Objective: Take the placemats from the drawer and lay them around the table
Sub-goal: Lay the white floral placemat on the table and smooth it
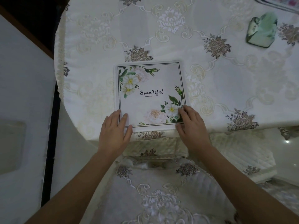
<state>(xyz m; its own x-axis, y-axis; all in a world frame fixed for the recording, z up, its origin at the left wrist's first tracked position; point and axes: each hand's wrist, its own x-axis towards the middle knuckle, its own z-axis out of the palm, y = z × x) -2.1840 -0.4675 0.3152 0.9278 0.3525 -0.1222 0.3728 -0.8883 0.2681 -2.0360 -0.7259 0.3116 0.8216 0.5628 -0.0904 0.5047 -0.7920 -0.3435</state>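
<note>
Head view: my left hand point(115, 126) and right hand point(190, 122) press flat, fingers relaxed, on the placemat's point(150, 94) near corners; it lies squarely ahead at the table's point(226, 78) near edge.

The scene is being lit dimly and softly, and a cool greyish cast is being given to the table point(97, 46). A small glare spot is being reflected off the glossy floor point(281, 143). Lines are being bowed toward the frame edges, and the green object point(261, 29) is being rendered blurred.
</note>
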